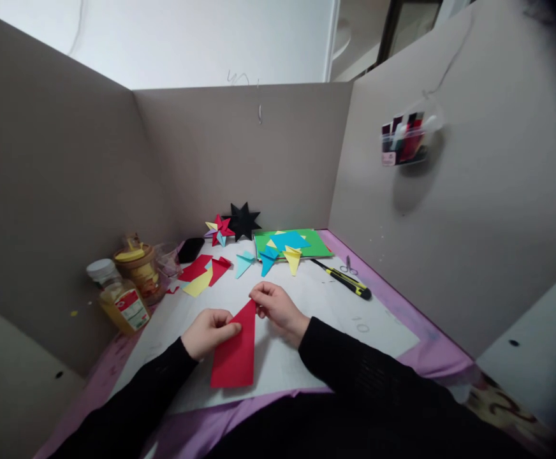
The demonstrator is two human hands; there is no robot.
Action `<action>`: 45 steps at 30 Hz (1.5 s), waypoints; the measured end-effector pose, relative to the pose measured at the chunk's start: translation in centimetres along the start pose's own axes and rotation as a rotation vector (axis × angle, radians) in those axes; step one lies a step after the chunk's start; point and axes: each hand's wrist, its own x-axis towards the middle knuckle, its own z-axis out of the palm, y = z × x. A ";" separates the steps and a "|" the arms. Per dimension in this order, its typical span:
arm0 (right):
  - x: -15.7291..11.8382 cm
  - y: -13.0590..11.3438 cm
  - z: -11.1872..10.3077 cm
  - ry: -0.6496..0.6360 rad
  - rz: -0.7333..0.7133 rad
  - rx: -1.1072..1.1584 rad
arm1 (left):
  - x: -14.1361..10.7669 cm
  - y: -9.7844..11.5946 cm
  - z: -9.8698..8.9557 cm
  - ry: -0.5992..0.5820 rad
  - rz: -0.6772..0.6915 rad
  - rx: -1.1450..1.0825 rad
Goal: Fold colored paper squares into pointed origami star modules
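A red paper (236,357) with a slanted, pointed top is held above the white board, its straight bottom edge toward me. My left hand (211,331) pinches its left slanted edge, thumb on top. My right hand (278,307) pinches the top tip between thumb and fingers. Beyond my hands lie small folded pieces: a light blue one (245,262), a darker blue one (268,259) and a yellow one (292,257). Red sheets (195,268) and a pale yellow piece (198,283) are to the left.
A yellow-black cutter (349,283) and scissors (349,266) lie right. Green sheets (321,245), a black star (243,221) and a multicoloured star (219,230) are at the back. A bottle (120,299), a tub (140,271) and a phone (191,250) stand or lie left.
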 end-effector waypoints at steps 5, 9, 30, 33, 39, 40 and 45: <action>-0.2 -0.3 -0.6 -0.072 -0.026 0.110 | -0.3 -0.1 -0.5 -0.033 -0.099 -0.280; -0.3 -0.5 -0.6 -0.062 -0.071 0.125 | -0.4 -0.2 -0.3 -0.123 -0.134 -0.370; -2.5 -1.1 1.5 -0.065 -0.437 -0.335 | -2.7 2.0 -1.5 0.562 0.785 1.111; -2.9 -1.0 1.7 -0.036 -0.505 -0.338 | -2.6 1.6 -0.8 0.553 0.884 1.310; -2.6 -0.4 1.4 -0.035 -0.528 -0.279 | -2.0 1.4 -0.5 0.569 0.994 1.216; -2.6 -0.4 1.3 -0.035 -0.541 -0.280 | -1.9 1.5 -0.6 0.557 1.004 1.140; -2.6 -0.5 1.4 -0.023 -0.541 -0.284 | -1.4 1.4 -1.2 0.435 0.968 0.806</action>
